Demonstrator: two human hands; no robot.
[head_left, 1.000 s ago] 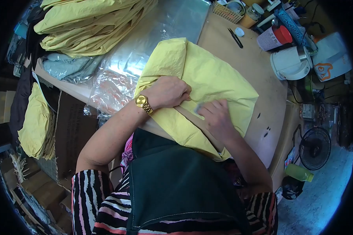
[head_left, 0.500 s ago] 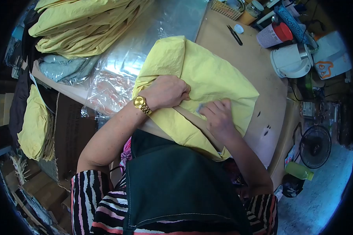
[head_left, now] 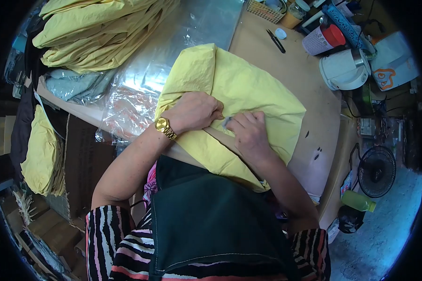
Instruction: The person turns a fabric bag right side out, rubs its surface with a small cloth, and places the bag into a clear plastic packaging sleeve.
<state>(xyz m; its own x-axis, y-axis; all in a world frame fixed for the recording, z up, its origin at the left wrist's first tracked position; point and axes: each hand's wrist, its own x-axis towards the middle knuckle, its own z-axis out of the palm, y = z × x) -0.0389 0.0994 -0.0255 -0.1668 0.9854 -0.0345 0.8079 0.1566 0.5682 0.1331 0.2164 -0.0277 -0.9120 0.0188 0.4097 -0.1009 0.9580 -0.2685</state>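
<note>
Both hands (head_left: 192, 112) (head_left: 251, 136) touch yellow cloth (head_left: 260, 89) inside its edges; tabletop (head_left: 297, 70) extends rightward beyond.

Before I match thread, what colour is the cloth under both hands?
The cloth is pale yellow, clearest in the head view.

Right hand (head_left: 252, 136) shifted across yellow crinkled fabric (head_left: 253, 84) toward left hand (head_left: 195, 111); small grey-blue scrap (head_left: 226, 122) in its fingers now just beside left fingertips.
</note>
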